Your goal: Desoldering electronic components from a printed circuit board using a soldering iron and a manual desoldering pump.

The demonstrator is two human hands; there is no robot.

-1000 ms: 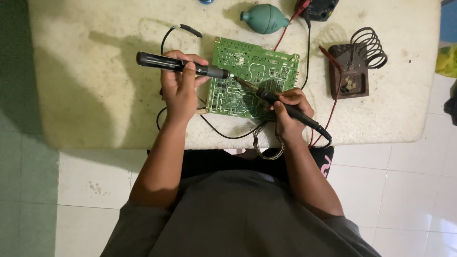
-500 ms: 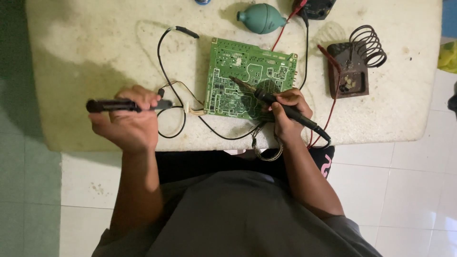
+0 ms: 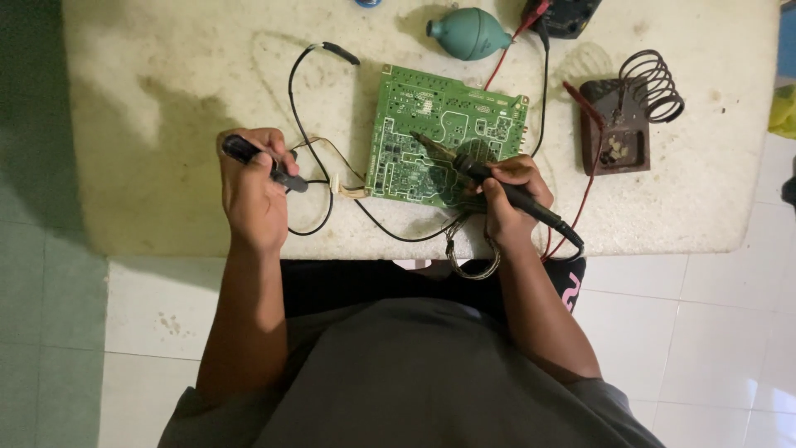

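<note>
White tile floor w/ a worn, stained off-white table (image 3: 166, 149) on top of it, pretty scruffy setup tbh. Green circuit board (image 3: 444, 137) lies flat near the table's front edge, roughly centre. Right hand (image 3: 506, 195) is closed around a black soldering iron (image 3: 497, 187), pen-style, tip resting on or just over the middle of the board, can't tell if it's actually touching a joint. Left hand (image 3: 253, 195) is off to the left of the board, well clear of it, fingers wrapped tight on a dark pen-shaped tool (image 3: 265, 164), prob a desoldering pump but can't say for sure. Black wires (image 3: 303, 99) loop between that hand and the board's edge. Further back: teal rubber blower bulb (image 3: 471, 33), coiled iron stand (image 3: 630, 108) on the right, red leads (image 3: 506, 62) running to a dark meter at the top edge. Progress-wise imo it's mid-job: the iron's on the board, the 2nd tool isn't at the board rn. No parts visibly pulled, so hard to say what's finished.
</note>
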